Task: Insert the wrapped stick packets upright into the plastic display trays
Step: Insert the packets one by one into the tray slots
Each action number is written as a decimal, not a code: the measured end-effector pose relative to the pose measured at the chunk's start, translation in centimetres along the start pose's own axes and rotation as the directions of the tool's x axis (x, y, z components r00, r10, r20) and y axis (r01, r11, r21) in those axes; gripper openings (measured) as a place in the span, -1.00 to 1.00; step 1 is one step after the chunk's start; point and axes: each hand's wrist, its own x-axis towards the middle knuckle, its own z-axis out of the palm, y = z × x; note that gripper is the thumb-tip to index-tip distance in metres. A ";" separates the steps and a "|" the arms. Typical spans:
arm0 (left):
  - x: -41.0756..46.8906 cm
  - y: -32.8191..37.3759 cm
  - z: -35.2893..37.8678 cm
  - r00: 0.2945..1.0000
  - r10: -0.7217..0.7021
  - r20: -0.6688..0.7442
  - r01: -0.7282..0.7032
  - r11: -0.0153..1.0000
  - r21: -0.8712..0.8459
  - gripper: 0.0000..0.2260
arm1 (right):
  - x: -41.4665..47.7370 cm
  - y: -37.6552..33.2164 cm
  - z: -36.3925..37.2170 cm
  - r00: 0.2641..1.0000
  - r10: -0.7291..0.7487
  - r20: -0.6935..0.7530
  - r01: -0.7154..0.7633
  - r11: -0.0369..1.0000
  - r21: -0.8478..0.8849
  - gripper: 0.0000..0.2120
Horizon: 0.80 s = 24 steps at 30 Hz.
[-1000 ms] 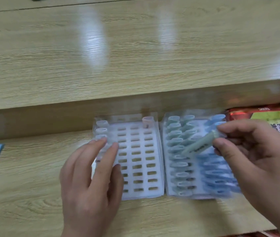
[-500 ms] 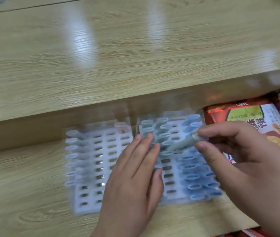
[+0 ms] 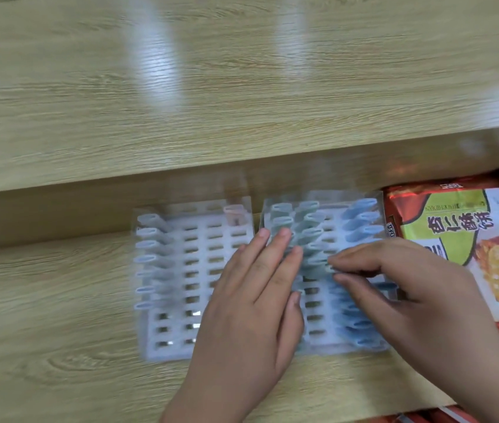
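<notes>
- Stick packet (image 3: pixel 330 268), pale green, is pinched between the thumb and forefinger of my right hand (image 3: pixel 419 288), low over the middle of the right tray (image 3: pixel 318 346).
- That tray sits against the far edge of the surface (image 3: pixel 59 300), with the left tray (image 3: pixel 199 264) just beside it.
- My left hand (image 3: pixel 257 303) lies flat with its fingers straight, gripping nothing. It presses on the right tray's left edge and covers the seam between the two trays.
- Doing this well, I reckon, means turning the packet's flat end to match the slot's long side and going straight down, not at a slant.
- I'd push from near the top end with a light pinch, because a thin wrapper looks likely to buckle if squeezed mid-length.
- My left palm's weight should stop the light plastic tray skating as I push.
- The green packets (image 3: pixel 306 227) just beside my fingertips lean a little, so I want a narrow approach that doesn't knock them. The blue packets (image 3: pixel 361 221) stand in the right-hand columns, clear of the slot.
- The slot itself is under my fingers, so I can't tell whether the tip has gone in.
- Most of the packet is hidden in my pinch.
- Everything is smeared by motion, and no wrapper print is readable.
- The snack bag (image 3: pixel 455 227) at the surface's right edge is cut off by the frame.
</notes>
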 end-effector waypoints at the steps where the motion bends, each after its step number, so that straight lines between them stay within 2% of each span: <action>1: 0.0 0.0 0.0 1.000 -0.005 0.004 0.005 1.000 0.004 -0.60 | 0.1 0.0 -0.1 1.000 -0.018 0.017 0.018 1.000 -0.009 -0.82; 6: -0.3 0.0 -0.1 1.000 -0.015 -0.009 0.015 1.000 -0.001 -0.60 | -0.3 0.2 0.2 0.996 -0.066 0.065 0.072 0.994 -0.084 -0.89; 9: -0.4 0.0 -0.3 0.999 -0.019 -0.027 0.019 1.000 0.000 -0.60 | -0.2 0.1 0.6 0.984 -0.146 0.099 0.161 0.972 -0.171 -0.90; 12: -0.7 0.1 -1.1 0.999 -0.019 -0.037 0.019 1.000 -0.006 -0.62 | -0.2 0.1 0.6 0.980 -0.147 0.132 0.177 0.950 -0.258 -0.81; 16: -2.1 -0.8 -3.6 0.991 -0.060 -0.123 0.055 0.998 -0.043 -0.64 | 0.0 -0.8 1.6 0.983 -0.047 0.175 0.067 0.991 -0.112 -0.76; 18: -3.2 -2.0 -5.6 0.972 -0.092 -0.217 0.081 0.995 -0.058 -0.65 | 0.4 -3.1 3.3 0.991 -0.047 0.125 0.051 0.998 -0.023 -0.73; 21: -5.4 -5.1 -8.7 0.936 -0.142 -0.322 0.137 0.990 -0.037 -0.67 | 1.8 -8.9 6.6 0.998 -0.061 0.029 0.062 0.998 -0.032 -0.71; 24: -8.4 -9.5 -11.2 0.911 -0.198 -0.362 0.214 0.977 0.002 -0.69 | 3.0 -13.8 10.5 0.992 -0.122 0.026 0.123 0.991 -0.046 -0.74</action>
